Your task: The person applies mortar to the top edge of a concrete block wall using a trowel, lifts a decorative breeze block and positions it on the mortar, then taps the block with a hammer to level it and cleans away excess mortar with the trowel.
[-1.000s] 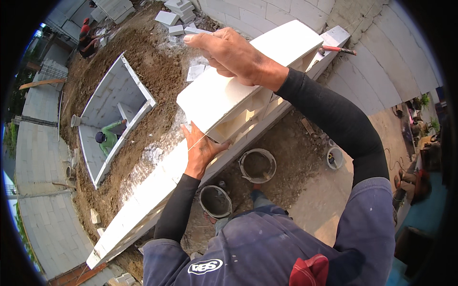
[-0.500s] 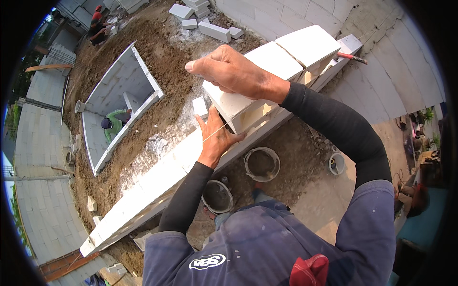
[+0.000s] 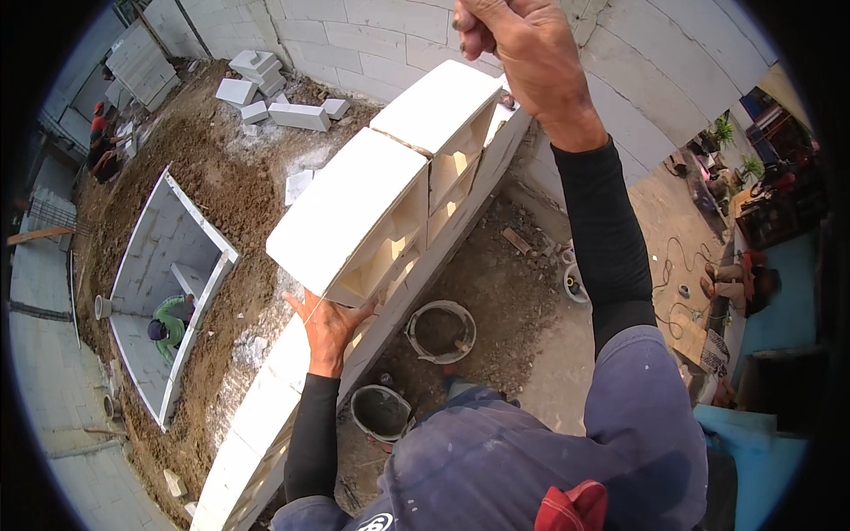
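Observation:
My left hand point(image 3: 328, 334) presses its spread fingers against the near end of a white block point(image 3: 354, 208). A thin string crosses that hand. The block sits on top of the low wall point(image 3: 257, 416), its inner side showing sloped recesses. Another white block point(image 3: 440, 106) stands end to end with it, a narrow joint between them. My right hand point(image 3: 536, 71) is raised over the far end of the wall. Its fingers are curled closed, partly cut off by the upper edge, and nothing shows in them.
Two buckets of grey mix point(image 3: 441, 332) point(image 3: 381, 412) stand by my feet; a smaller bucket point(image 3: 575, 283) is farther right. Left, a person in green point(image 3: 168, 327) crouches inside a block-lined pit point(image 3: 146, 292). Loose blocks point(image 3: 299, 116) lie beyond. Another person point(image 3: 753, 279) sits right.
The view has shifted right and turned. My right hand has moved from above the near block up and away toward the far end. My left hand stays at the block's near end.

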A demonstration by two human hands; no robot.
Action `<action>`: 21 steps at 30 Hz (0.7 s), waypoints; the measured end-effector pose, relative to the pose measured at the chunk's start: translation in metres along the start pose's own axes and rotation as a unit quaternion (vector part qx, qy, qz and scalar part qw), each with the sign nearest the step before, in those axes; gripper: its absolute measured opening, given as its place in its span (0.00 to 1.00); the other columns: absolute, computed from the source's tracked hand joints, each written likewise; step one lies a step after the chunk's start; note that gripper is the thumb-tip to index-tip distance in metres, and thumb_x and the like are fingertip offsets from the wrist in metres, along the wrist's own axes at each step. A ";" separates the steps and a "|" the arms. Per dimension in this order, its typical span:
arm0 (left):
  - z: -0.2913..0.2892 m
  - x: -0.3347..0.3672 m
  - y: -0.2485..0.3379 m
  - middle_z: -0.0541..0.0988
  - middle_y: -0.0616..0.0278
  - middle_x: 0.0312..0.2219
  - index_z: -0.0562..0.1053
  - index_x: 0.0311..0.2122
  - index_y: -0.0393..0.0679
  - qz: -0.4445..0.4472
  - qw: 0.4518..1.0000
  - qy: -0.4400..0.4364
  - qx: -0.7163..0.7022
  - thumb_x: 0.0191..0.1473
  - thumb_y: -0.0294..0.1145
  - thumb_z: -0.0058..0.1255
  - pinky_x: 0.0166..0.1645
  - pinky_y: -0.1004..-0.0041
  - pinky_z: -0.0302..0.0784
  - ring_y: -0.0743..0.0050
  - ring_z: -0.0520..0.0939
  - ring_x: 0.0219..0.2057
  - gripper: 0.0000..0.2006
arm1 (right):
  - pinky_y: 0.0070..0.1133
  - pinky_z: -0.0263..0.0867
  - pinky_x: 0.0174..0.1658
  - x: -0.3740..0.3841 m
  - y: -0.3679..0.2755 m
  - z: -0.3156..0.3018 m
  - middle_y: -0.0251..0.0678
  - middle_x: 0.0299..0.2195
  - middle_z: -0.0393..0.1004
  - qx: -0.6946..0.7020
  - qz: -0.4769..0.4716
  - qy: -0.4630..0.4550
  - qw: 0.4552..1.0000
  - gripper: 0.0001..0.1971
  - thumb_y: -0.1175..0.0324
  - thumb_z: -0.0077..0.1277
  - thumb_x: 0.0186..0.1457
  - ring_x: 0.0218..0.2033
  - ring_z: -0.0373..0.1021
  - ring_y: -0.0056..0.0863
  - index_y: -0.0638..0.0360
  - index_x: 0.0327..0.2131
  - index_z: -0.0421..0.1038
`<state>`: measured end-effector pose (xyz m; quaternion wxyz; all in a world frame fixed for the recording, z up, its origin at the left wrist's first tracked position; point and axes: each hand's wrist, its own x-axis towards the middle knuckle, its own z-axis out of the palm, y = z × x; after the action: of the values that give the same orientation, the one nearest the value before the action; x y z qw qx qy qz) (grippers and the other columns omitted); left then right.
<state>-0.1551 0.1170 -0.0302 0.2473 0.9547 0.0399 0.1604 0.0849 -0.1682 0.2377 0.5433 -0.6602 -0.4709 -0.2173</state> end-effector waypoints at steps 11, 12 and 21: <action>-0.014 -0.003 0.008 0.81 0.61 0.50 0.81 0.46 0.43 -0.073 0.986 -0.145 -0.039 0.43 0.50 0.72 0.64 0.49 0.64 0.52 0.75 0.57 0.28 | 0.33 0.67 0.56 -0.184 0.247 -0.133 0.44 0.52 0.75 -0.466 0.331 -0.039 0.820 0.22 0.69 0.49 0.63 0.52 0.71 0.42 0.58 0.60 0.68; -0.011 -0.009 -0.002 0.81 0.63 0.50 0.80 0.48 0.50 0.003 0.989 -0.139 0.044 0.46 0.49 0.69 0.58 0.55 0.69 0.56 0.77 0.54 0.25 | 0.35 0.65 0.59 -0.184 0.266 -0.132 0.45 0.54 0.73 -0.488 0.306 -0.074 0.814 0.23 0.71 0.47 0.62 0.55 0.69 0.45 0.58 0.61 0.66; -0.008 -0.029 -0.028 0.79 0.66 0.48 0.69 0.60 0.81 0.263 0.881 -0.074 0.386 0.58 0.44 0.61 0.49 0.64 0.80 0.62 0.82 0.48 0.25 | 0.37 0.67 0.55 -0.140 0.350 -0.129 0.45 0.51 0.76 -0.457 0.344 -0.319 0.756 0.19 0.81 0.45 0.55 0.56 0.69 0.47 0.60 0.50 0.71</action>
<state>-0.1847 0.1406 -0.0454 -0.1903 0.9590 -0.1723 0.1204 0.3493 -0.3294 -0.0133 0.0336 -0.9785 -0.2029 0.0183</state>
